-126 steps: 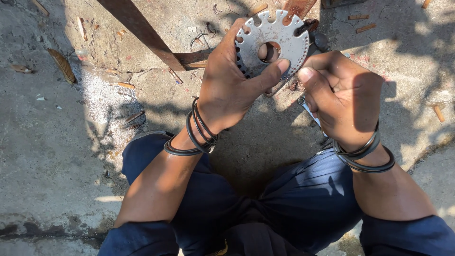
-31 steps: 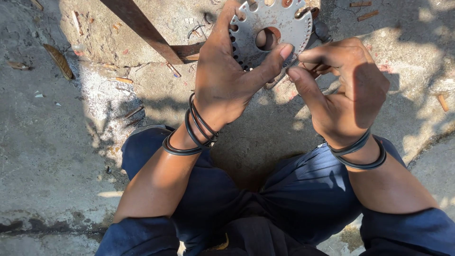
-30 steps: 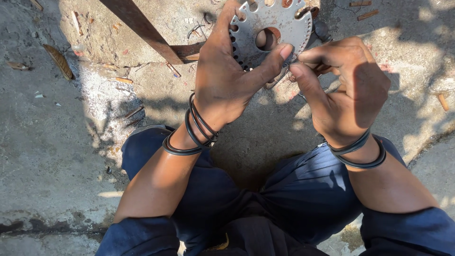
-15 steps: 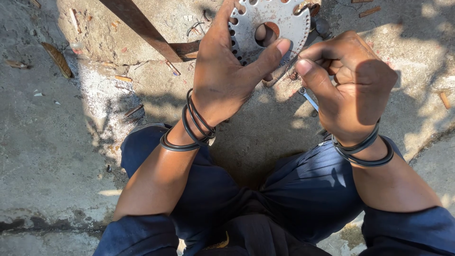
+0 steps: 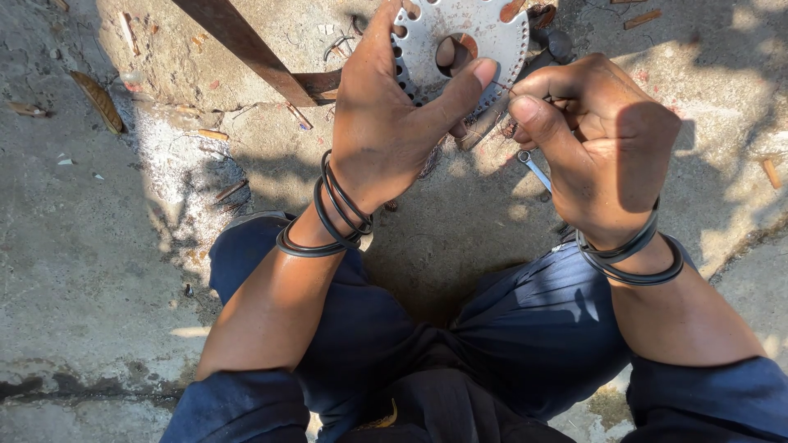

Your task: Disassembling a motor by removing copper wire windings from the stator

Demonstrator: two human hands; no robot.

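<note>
The left hand (image 5: 386, 123) grips a round, silver-grey perforated metal disc (image 5: 464, 37), thumb pressed across its lower rim, fingers behind it. The right hand (image 5: 603, 139), fingers curled closed, pinches a thin wire just beside the disc's edge. Black rubber rings (image 5: 332, 217) circle both wrists above the concrete ground (image 5: 82, 262).

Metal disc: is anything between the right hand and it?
Nothing separate blocks it. The left hand grips the toothed metal disc, its thumb pressed across the disc's lower edge. The right hand is closed right beside that thumb, its fingers pinched at the disc's lower rim; what they pinch is too small to tell.
</note>
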